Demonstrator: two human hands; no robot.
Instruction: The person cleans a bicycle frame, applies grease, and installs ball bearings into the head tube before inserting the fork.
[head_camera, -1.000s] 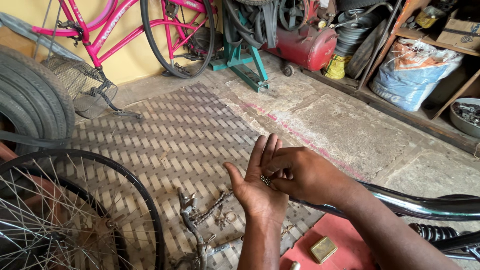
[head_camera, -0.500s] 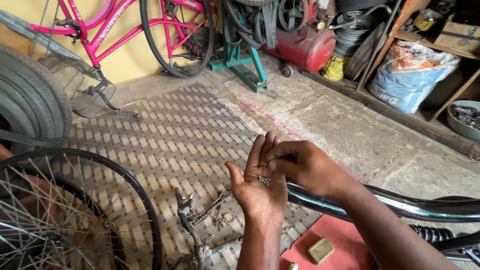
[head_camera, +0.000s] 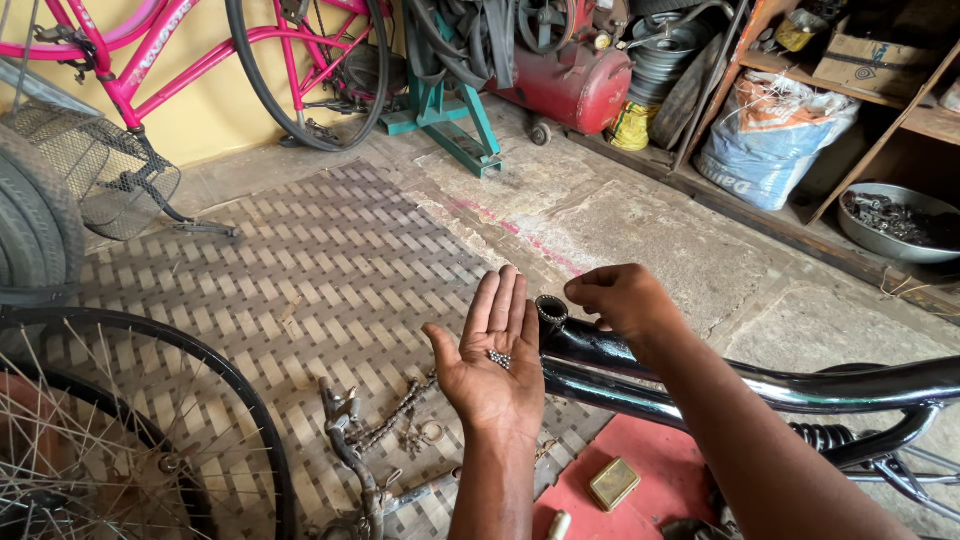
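Note:
My left hand (head_camera: 491, 358) is held flat, palm up, with several small steel bearing balls (head_camera: 497, 358) lying in it. My right hand (head_camera: 622, 297) is to its right, fingers pinched together just above the open round end of a black bicycle frame tube (head_camera: 552, 310). Whether a ball sits between those fingertips cannot be seen. The shiny black frame (head_camera: 760, 385) runs off to the right under my right forearm.
A spoked wheel (head_camera: 120, 440) lies at lower left. Loose chain and crank parts (head_camera: 375, 440) rest on the woven mat. A small brass tin (head_camera: 613, 483) sits on a red sheet. A pink bicycle (head_camera: 200, 50), red compressor tank (head_camera: 575, 85) and cluttered shelves stand behind.
My right hand has lifted off my left palm and moved right to the tube's open end. The left palm now lies uncovered, showing the balls.

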